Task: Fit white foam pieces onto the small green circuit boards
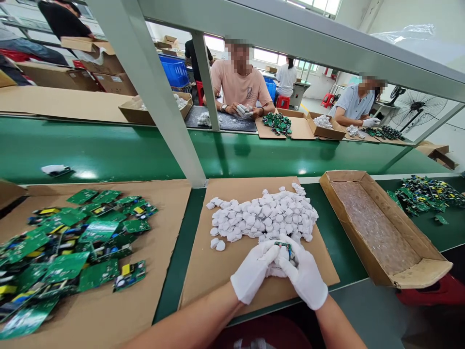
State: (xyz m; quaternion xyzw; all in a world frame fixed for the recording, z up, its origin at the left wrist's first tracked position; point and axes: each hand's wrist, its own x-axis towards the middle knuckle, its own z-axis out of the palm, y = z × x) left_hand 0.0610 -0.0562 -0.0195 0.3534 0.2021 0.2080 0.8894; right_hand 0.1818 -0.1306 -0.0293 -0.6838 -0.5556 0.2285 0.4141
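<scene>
Forearms bare, coming in from 6 o'clock and converging low over the near edge of the bench; both hands in white gloves. Pose: left hand (254, 276) and right hand (305, 277) meet knuckle to knuckle, wrists bent slightly down, palms turned toward each other.

Grip: both closed, thumbs and forefingers pinching a small circuit board (284, 248) between them. Only a green sliver with dark parts shows above the gloves. Something white sits under it, hard to separate from the glove fabric.

Board position: in the hands, just over the near end of the cardboard sheet (203, 271), touching nothing else that I can make out. Heap of white caps (263, 215) at 12 o'clock of the hands, its near edge almost at the fingertips.

Judgement on handling: best held by the board's edges, off the components. Thumbs should press evenly so it sits square, not tilted. Gloved fingertips are bulky, so light pressure and a look before any push seems wise.

Around: loose boards (72, 247) spread at 9 o'clock on a second cardboard. At 3 o'clock, open carton (421, 269) lined with bubble wrap, and another board heap (425, 194) at 2 o'clock. Across at 12, green belt (109, 150), people seated beyond it with similar parts
</scene>
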